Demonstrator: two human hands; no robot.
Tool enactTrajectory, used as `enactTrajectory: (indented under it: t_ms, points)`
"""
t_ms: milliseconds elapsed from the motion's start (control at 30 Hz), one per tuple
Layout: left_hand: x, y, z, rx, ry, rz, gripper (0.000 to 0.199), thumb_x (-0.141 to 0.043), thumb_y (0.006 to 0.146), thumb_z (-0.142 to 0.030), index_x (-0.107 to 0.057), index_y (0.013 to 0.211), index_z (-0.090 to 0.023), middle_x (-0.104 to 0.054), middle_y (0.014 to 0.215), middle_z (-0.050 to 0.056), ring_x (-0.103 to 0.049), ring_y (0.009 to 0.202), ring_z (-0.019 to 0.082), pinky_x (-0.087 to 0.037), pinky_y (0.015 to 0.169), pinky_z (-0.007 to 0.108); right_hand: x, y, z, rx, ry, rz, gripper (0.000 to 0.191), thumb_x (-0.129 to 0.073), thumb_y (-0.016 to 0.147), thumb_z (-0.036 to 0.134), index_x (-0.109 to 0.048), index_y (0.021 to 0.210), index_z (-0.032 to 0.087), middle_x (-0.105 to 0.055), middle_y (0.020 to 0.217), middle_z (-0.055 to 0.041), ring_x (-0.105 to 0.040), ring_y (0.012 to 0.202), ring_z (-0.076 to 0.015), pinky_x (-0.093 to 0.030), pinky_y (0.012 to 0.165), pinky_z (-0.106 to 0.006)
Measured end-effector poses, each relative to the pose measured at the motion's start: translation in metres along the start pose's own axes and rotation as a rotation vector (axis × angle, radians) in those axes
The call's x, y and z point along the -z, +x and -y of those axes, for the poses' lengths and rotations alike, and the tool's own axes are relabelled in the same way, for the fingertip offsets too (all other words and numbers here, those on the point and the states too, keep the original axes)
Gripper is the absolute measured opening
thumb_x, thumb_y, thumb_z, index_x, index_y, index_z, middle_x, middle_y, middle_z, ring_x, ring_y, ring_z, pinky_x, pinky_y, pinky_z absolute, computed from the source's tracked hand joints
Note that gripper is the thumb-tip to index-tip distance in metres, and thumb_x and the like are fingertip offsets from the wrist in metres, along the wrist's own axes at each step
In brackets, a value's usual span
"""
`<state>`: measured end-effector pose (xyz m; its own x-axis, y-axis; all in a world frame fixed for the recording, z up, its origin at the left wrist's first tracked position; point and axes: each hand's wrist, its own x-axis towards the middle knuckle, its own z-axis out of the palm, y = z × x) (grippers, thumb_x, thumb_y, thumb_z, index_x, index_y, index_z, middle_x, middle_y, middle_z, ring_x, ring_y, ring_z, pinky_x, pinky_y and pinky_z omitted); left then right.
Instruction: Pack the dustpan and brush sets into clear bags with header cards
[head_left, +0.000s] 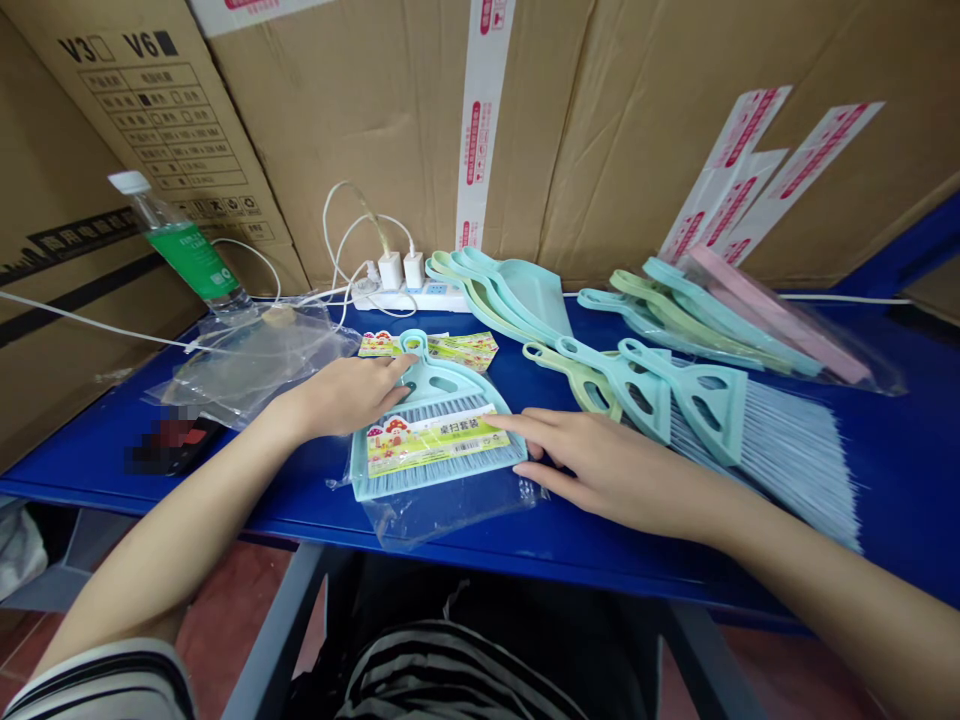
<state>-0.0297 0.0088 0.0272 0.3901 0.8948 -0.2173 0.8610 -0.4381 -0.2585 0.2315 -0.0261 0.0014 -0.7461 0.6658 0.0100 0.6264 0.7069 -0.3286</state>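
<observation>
A light blue dustpan [365,487] lies in front of me with a small grey-bristled brush [442,384] on it. Across the bristles rests a printed label card [420,447], and clear plastic wrapping [427,520] spreads out under the near edge. My left hand [341,395] grips the handle end of the set at the upper left, thumb and forefinger close together. From the right, my right hand [577,460] lays a stretched forefinger on the card's end. Its thumb reaches the dustpan's right edge, apart from the forefinger; the other fingers are partly hidden.
More label cards [461,350] lie behind the set. Loose dustpans [532,290], brushes [709,405] and bagged sets [757,315] are to the right. At left are a bottle [191,250], plastic bags [255,355] and a phone [176,445]. A power strip [442,296] stands against the cardboard.
</observation>
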Motion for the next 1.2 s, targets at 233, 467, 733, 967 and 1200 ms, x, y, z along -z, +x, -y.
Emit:
enactTrajectory:
  t_ms: [233, 467, 733, 967, 1200]
  points:
    - [0.0011, -0.0007, -0.0002, 0.007, -0.001, 0.02, 0.052, -0.027, 0.101, -0.032, -0.032, 0.148, -0.012, -0.063, 0.132, 0.018, -0.067, 0.108, 0.03, -0.053, 0.086, 0.04, 0.0005, 0.0002, 0.0008, 0.002, 0.004, 0.009, 0.048, -0.043, 0.098, 0.023, -0.05, 0.145, 0.021, -0.068, 0.116, -0.012, -0.067, 0.094, -0.0259, -0.053, 0.081, -0.04]
    - [0.0002, 0.0, -0.0003, 0.007, 0.013, 0.007, 0.051, -0.028, 0.101, -0.032, -0.032, 0.148, -0.013, -0.064, 0.131, 0.018, -0.069, 0.106, 0.028, -0.054, 0.085, 0.038, 0.0002, 0.0, 0.0, -0.008, 0.002, 0.01, 0.047, -0.041, 0.098, 0.02, -0.05, 0.145, 0.022, -0.068, 0.114, -0.0114, -0.067, 0.093, -0.0241, -0.053, 0.079, -0.037]
    - [0.0005, -0.0006, -0.0013, 0.017, 0.01, 0.022, 0.051, -0.028, 0.101, -0.032, -0.031, 0.149, -0.014, -0.063, 0.133, 0.017, -0.067, 0.109, 0.029, -0.052, 0.086, 0.038, -0.0002, -0.0004, -0.0002, 0.0, 0.0, 0.011, 0.049, -0.045, 0.097, 0.021, -0.048, 0.146, 0.021, -0.068, 0.115, -0.0115, -0.066, 0.097, -0.0251, -0.053, 0.082, -0.039]
    - [-0.0003, -0.0003, -0.0009, 0.004, 0.028, 0.0, 0.051, -0.028, 0.101, -0.032, -0.032, 0.148, -0.013, -0.065, 0.131, 0.017, -0.068, 0.106, 0.027, -0.054, 0.084, 0.037, -0.0013, -0.0004, -0.0003, 0.021, -0.014, -0.022, 0.05, -0.044, 0.097, 0.023, -0.048, 0.146, 0.024, -0.069, 0.113, -0.0104, -0.067, 0.093, -0.024, -0.053, 0.081, -0.037]
    - [0.0, 0.0002, -0.001, 0.015, 0.036, 0.014, 0.051, -0.029, 0.101, -0.031, -0.031, 0.149, -0.014, -0.065, 0.131, 0.017, -0.068, 0.107, 0.028, -0.054, 0.085, 0.037, -0.0013, -0.0005, 0.0003, 0.011, -0.013, -0.014, 0.049, -0.044, 0.097, 0.024, -0.049, 0.146, 0.023, -0.069, 0.113, -0.0108, -0.067, 0.092, -0.0242, -0.053, 0.08, -0.038]
